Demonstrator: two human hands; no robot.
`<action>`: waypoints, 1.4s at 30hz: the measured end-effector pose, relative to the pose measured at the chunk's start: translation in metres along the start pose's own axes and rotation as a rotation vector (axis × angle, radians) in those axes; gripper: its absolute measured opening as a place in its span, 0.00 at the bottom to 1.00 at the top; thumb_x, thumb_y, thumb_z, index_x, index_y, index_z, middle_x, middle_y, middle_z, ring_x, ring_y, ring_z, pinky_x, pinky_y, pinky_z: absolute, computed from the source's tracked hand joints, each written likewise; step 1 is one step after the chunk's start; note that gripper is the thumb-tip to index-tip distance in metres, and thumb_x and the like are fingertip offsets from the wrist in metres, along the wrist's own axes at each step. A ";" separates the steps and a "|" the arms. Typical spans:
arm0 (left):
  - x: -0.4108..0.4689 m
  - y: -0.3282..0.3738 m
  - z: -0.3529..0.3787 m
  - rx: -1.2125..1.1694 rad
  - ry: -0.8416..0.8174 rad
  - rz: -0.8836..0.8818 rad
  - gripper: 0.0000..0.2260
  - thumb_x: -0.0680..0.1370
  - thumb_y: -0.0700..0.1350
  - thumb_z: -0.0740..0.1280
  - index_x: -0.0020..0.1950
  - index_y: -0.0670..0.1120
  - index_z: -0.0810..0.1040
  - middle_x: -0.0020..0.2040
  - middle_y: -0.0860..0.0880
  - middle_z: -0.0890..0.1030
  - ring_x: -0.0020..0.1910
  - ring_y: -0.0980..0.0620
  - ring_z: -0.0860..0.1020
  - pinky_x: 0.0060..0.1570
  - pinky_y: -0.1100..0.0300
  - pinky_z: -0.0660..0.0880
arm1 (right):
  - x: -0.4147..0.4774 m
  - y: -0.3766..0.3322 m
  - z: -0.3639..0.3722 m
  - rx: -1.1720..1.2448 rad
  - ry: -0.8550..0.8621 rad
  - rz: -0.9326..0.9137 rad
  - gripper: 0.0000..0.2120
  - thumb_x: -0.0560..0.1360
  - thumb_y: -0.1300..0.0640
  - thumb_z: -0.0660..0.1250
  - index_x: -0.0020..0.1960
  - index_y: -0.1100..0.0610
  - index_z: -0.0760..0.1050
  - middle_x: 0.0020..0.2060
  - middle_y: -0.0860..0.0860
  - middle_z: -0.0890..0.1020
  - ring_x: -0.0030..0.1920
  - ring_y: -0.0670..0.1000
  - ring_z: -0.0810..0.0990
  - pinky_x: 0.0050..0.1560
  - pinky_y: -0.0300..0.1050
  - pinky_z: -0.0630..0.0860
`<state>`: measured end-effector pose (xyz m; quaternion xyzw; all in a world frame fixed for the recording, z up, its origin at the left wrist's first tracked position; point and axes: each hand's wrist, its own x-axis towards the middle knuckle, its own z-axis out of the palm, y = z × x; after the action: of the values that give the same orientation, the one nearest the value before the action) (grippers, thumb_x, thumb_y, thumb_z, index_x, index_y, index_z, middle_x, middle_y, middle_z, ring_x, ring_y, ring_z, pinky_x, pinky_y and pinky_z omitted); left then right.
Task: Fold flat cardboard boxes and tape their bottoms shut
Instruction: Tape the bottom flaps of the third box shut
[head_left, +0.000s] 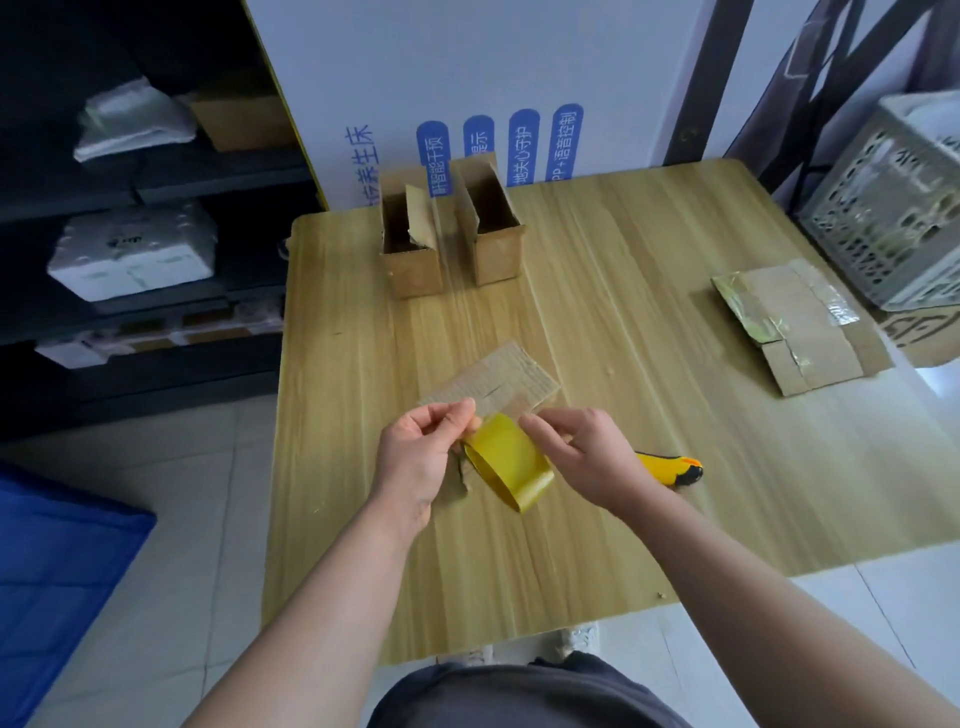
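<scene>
— Where was the flat brown cardboard sheet (498, 379)?
— On the wooden table (623, 249), I saw, beneath the left hand (423, 460) and right hand (589, 457), both pinching a glossy yellow tape loop (511, 465).

Free tabletop (597, 312) centre, boxes (413, 262) behind, cutter (675, 468) right

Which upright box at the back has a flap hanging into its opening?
The left box: a flap sags into its open top; the right box shows an unobstructed opening.
</scene>
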<state>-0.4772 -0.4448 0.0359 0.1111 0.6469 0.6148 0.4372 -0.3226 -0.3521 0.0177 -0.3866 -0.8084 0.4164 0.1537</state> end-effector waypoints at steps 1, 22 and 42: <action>0.000 0.000 0.000 -0.021 0.004 -0.001 0.03 0.75 0.40 0.71 0.42 0.42 0.80 0.33 0.51 0.83 0.31 0.58 0.79 0.34 0.67 0.76 | -0.004 -0.006 0.002 0.085 -0.013 0.029 0.23 0.80 0.46 0.61 0.30 0.56 0.64 0.25 0.45 0.62 0.28 0.47 0.61 0.31 0.46 0.61; 0.048 -0.001 -0.026 -0.034 0.233 0.075 0.04 0.74 0.39 0.74 0.48 0.42 0.82 0.46 0.52 0.83 0.42 0.66 0.79 0.38 0.78 0.72 | -0.033 -0.025 0.026 0.145 0.124 0.289 0.21 0.75 0.45 0.68 0.30 0.55 0.68 0.23 0.44 0.63 0.25 0.44 0.61 0.28 0.40 0.59; 0.084 -0.015 -0.033 0.160 0.203 -0.007 0.05 0.73 0.43 0.75 0.46 0.43 0.84 0.43 0.48 0.85 0.45 0.53 0.83 0.47 0.65 0.77 | -0.016 -0.025 0.046 0.003 0.129 0.407 0.20 0.76 0.43 0.65 0.30 0.53 0.71 0.23 0.46 0.68 0.23 0.45 0.66 0.26 0.40 0.63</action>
<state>-0.5446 -0.4139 -0.0182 0.0805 0.7351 0.5680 0.3613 -0.3509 -0.3990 0.0110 -0.5675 -0.7015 0.4145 0.1182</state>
